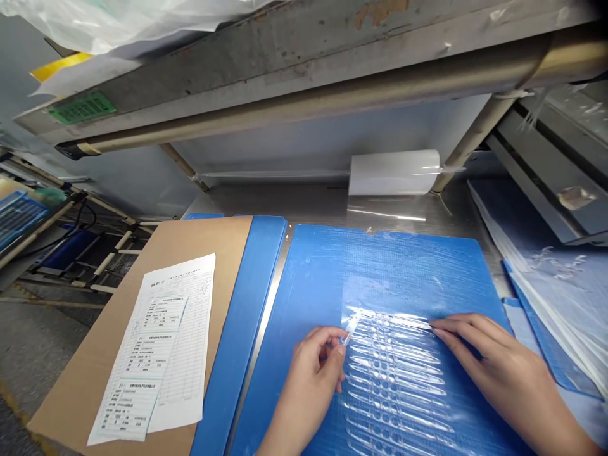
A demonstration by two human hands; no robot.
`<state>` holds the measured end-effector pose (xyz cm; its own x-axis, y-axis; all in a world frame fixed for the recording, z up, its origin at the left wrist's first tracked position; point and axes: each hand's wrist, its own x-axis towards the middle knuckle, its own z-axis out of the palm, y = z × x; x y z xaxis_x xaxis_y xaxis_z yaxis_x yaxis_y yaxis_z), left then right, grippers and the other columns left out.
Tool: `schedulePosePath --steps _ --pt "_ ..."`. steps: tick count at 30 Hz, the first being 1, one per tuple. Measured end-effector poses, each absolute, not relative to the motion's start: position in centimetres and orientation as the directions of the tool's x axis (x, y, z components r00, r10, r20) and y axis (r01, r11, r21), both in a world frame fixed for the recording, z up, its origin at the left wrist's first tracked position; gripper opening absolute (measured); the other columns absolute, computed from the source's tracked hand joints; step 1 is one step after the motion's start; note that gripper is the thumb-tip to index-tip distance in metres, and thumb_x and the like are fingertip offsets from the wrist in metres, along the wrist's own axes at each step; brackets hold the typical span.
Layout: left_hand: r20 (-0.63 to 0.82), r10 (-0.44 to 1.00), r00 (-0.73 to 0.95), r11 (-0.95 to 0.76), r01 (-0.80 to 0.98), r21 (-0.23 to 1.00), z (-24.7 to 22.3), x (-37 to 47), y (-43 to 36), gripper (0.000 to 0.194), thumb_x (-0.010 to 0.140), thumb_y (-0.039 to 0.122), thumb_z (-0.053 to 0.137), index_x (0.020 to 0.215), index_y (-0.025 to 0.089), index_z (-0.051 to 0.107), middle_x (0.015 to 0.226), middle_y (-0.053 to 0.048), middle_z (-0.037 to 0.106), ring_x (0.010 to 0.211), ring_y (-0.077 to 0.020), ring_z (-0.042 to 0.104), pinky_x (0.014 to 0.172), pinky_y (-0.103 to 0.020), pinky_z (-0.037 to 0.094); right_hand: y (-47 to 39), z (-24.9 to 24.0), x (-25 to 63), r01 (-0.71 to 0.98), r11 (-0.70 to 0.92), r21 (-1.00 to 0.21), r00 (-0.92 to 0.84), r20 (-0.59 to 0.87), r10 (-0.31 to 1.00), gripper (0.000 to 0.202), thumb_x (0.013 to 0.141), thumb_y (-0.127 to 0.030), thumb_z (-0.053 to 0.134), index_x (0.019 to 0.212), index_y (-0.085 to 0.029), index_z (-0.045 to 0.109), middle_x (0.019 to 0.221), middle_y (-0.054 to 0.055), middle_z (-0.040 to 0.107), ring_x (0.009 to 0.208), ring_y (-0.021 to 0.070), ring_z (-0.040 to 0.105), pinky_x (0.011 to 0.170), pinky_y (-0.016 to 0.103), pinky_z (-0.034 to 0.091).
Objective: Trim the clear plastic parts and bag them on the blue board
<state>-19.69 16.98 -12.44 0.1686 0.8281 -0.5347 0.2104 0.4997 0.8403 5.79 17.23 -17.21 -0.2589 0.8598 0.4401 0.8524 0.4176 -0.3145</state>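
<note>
Clear, slender plastic pieces [396, 373] lie in a column of several rows, with round shapes near their middles. Under them is a blue board [308, 285], partly covered by a sheet of transparent film [394, 282]. My left hand [319, 364], closed in a pinch, holds a small clear plastic strip [352, 326] by the left end of the top row. At the opposite end, my right hand [498, 367] has thumb and forefinger together on the tip of the topmost clear plastic piece [413, 322]. Glare blurs the exact outlines of the pieces.
To the left, a printed sheet with labels [190, 354] lies on brown cardboard [228, 253] over another blue board [254, 304]. A roll of clear film [394, 172] sits behind. A metal shelf with a pipe [304, 107] spans overhead; blue film-covered sheets [560, 285] are at right.
</note>
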Motion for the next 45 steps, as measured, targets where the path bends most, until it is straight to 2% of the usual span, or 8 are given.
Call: schedulePosePath --steps 5,11,19,22,27,33,38,45 --pt "-0.534 0.831 0.157 0.479 0.286 0.830 -12.3 -19.3 17.0 0.027 0.086 0.031 0.050 0.101 0.015 0.066 0.076 -0.001 0.054 0.058 -0.0113 0.049 0.056 -0.025 0.039 17.5 -17.7 5.8 0.843 0.426 -0.327 -0.269 0.430 0.862 0.028 0.096 -0.033 0.040 0.088 -0.018 0.063 0.083 0.005 0.065 0.077 0.0175 0.064 0.070 0.031 0.052" --pt "-0.492 0.837 0.239 0.371 0.413 0.832 -11.9 -18.4 17.8 0.025 0.085 0.026 0.051 0.098 0.020 0.072 0.087 -0.005 0.065 0.074 -0.0163 0.055 0.067 -0.028 0.040 17.3 -15.7 4.8 0.760 0.540 -0.361 -0.386 0.417 0.823 0.025 0.095 -0.031 0.044 0.110 -0.017 0.060 0.095 0.005 0.068 0.087 0.0173 0.064 0.076 0.029 0.052" --pt "-0.424 0.819 0.387 0.253 0.419 0.872 -11.4 -17.6 18.6 0.023 0.085 0.024 0.054 0.098 0.027 0.073 0.087 -0.002 0.067 0.082 -0.0166 0.060 0.073 -0.028 0.042 17.3 -13.7 3.9 0.637 0.593 -0.493 -0.457 0.379 0.805 0.014 0.094 -0.021 0.045 0.088 -0.020 0.058 0.078 0.002 0.064 0.073 0.0122 0.061 0.064 0.021 0.050" --pt "-0.363 0.864 0.348 0.227 0.373 0.900 -11.7 -17.8 18.9 0.023 0.088 0.026 0.052 0.099 0.025 0.071 0.093 -0.003 0.067 0.088 -0.0169 0.060 0.081 -0.030 0.043 17.6 -14.5 4.6 0.679 0.574 -0.458 -0.421 0.397 0.815 0.015 0.095 -0.023 0.044 0.089 -0.020 0.057 0.079 0.002 0.063 0.074 0.0131 0.060 0.069 0.024 0.047" --pt "-0.208 0.978 -0.020 0.199 0.393 0.898 -12.5 -18.5 19.5 0.025 0.092 0.029 0.043 0.106 0.022 0.063 0.113 -0.006 0.059 0.104 -0.0181 0.054 0.089 -0.031 0.041 18.2 -16.7 6.2 0.833 0.454 -0.318 -0.291 0.445 0.847 0.026 0.098 -0.031 0.040 0.087 -0.016 0.059 0.080 0.005 0.061 0.075 0.0153 0.059 0.075 0.029 0.043" --pt "-0.135 0.984 0.118 0.056 0.514 0.856 -12.7 -17.9 19.2 0.026 0.093 0.021 0.038 0.100 0.020 0.063 0.102 -0.006 0.059 0.098 -0.0180 0.056 0.085 -0.032 0.045 18.3 -17.6 6.6 0.852 0.434 -0.292 -0.291 0.424 0.858 0.031 0.099 -0.033 0.037 0.087 -0.016 0.059 0.080 0.005 0.061 0.076 0.0151 0.059 0.074 0.028 0.043" --pt "-0.029 0.983 0.183 -0.101 0.664 0.741 -13.4 -17.7 18.7 0.031 0.093 0.014 0.034 0.106 0.017 0.062 0.105 -0.009 0.061 0.098 -0.0199 0.057 0.082 -0.035 0.049 18.7 -18.0 6.4 0.848 0.422 -0.321 -0.278 0.409 0.869 0.031 0.098 -0.035 0.038 0.086 -0.017 0.060 0.079 0.004 0.062 0.075 0.0157 0.059 0.073 0.028 0.044" --pt "-0.013 0.871 0.491 -0.459 0.825 0.330 -15.9 -15.6 18.6 0.040 0.093 0.015 0.037 0.132 0.012 0.047 0.137 -0.010 0.052 0.125 -0.0273 0.048 0.096 -0.052 0.046 17.5 -17.6 6.5 0.892 0.336 -0.302 -0.216 0.367 0.905 0.024 0.097 -0.034 0.040 0.094 -0.020 0.060 0.084 0.003 0.065 0.078 0.0167 0.060 0.073 0.030 0.047"
